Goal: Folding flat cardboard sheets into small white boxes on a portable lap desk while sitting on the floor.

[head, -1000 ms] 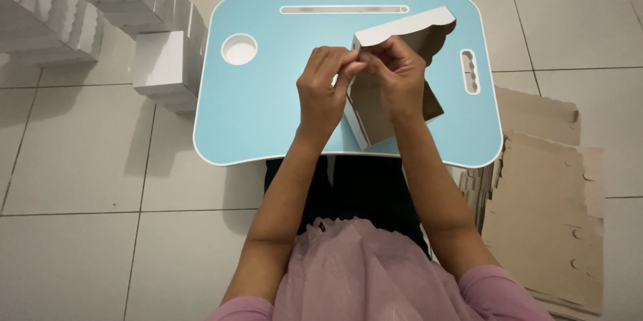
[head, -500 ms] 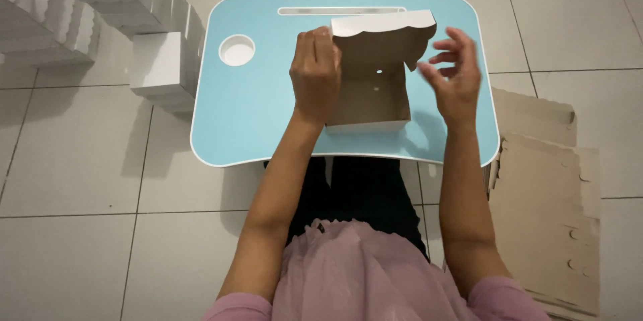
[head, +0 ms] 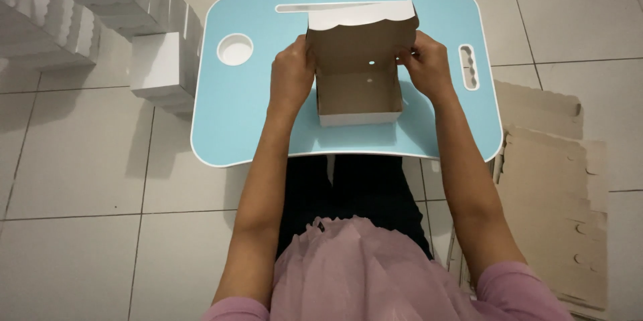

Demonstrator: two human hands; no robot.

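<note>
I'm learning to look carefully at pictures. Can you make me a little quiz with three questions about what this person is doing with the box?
1. True or false: the cardboard box on the blue lap table has its lid standing open.
2. Which hand grips the box's left side: the left hand or the right hand?
3. What lies on the floor to the person's right: A) flat brown cardboard sheets, B) a pile of books, C) a bucket?

Key
1. True; the scalloped lid stands upright.
2. The left hand; the right hand holds the other side.
3. A.
</note>
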